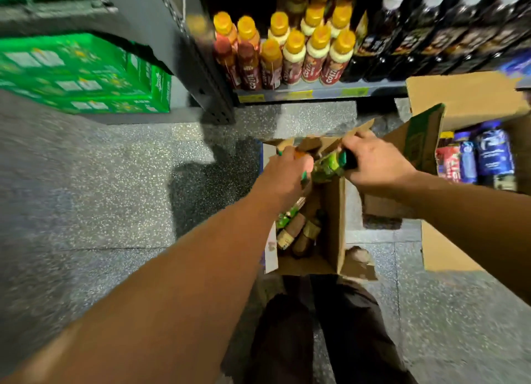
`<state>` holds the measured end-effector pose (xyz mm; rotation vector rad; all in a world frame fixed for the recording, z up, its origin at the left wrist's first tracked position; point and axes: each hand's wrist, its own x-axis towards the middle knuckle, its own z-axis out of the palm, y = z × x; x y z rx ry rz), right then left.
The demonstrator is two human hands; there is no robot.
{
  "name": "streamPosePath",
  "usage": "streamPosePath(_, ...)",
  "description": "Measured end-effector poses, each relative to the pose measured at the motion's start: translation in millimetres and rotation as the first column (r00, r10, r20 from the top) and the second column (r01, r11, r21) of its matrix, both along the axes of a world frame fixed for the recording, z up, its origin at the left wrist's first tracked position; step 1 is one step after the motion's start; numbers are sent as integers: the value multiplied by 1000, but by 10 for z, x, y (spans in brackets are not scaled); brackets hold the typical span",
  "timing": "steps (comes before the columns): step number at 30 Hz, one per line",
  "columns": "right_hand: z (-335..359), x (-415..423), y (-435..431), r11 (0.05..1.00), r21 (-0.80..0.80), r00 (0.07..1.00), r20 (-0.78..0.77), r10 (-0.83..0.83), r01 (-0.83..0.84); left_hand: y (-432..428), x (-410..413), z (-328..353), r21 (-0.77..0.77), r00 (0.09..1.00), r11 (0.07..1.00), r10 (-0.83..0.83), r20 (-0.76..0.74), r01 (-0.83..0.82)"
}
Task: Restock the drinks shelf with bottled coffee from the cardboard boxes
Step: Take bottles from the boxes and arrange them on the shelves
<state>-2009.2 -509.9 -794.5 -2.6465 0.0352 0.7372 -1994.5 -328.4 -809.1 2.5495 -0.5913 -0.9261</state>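
Holding bottle [327, 168] crosswise, cap [348, 157] toward right hand [376, 165]

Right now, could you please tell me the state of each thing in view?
cardboard box: open, loose bottles lying inside.
green-labelled bottle: tilted, above the box, held.
right hand: grips the green-labelled bottle.
left hand: grips a blurred green-tipped item.
shelf: holds upright yellow-capped bottles.
right-hand box: open.

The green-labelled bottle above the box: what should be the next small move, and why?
Probably lift the green-labelled bottle clear of the cardboard box and carry it toward the shelf. The right hand grips its dark cap end, it hangs above the open box, and more bottles lie inside. What the left hand holds is too blurred to tell.
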Motion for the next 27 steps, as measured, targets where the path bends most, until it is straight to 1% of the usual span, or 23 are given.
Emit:
streamPosePath(4,672,30,-40,999,-12,996,78,47,-46,-22,88,656,35,989,994,-108,101,104)
streamPosePath(9,1428,3,-104,996,-28,987,135,92,-89,-79,59,1383,-76,992,997,-19,123,28)
streamPosePath(14,2200,-113,-161,992,-69,969,215,119,-107,-228,-108,2228,-107,984,994,41,175,-22)
streamPosePath(20,3178,-341,-222,995,-70,940,326,95,-76,-430,-330,3207,-70,970,997,57,238,-41)
streamPosePath(23,3646,-453,-304,991,-81,929,348,127,-106,-512,-426,3668,-91,963,994,83,258,-61)
streamPosePath(27,4242,-583,-485,988,-110,915,379,138,-104,-679,-500,4258,-79,936,995,81,341,-57)
